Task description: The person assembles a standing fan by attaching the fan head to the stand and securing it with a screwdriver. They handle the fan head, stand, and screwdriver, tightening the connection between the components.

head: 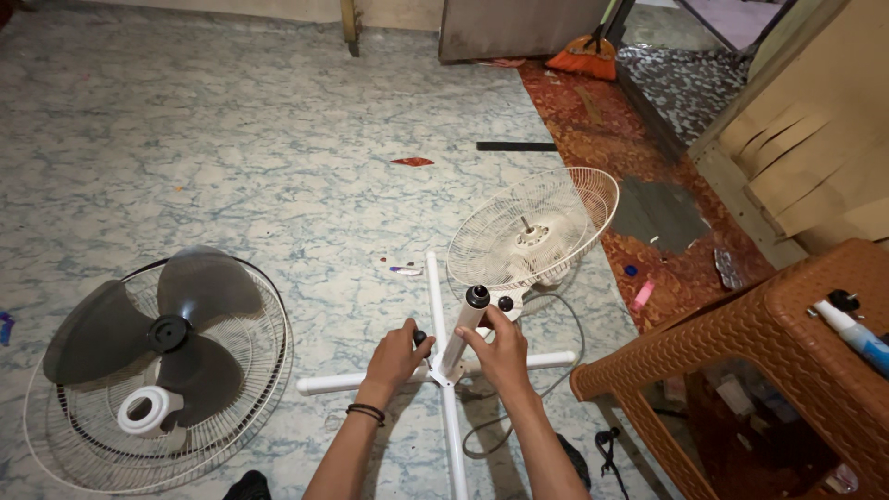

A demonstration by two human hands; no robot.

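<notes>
Head view: right hand (503,349) gripping white fan pole (460,335), left hand (396,356) holding black screwdriver (419,338), fan blade (157,329) and brown stool (769,343) nearby.

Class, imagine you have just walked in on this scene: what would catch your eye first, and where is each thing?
At bottom centre, the left hand and right hand grip a short white pole rising from a white cross-shaped base on the floor. To the left lies a wire guard with a dark three-bladed fan blade and a white ring on it. Just beyond the hands, the motor with its rear guard tilts upward; a brown woven stool stands at right.
</notes>
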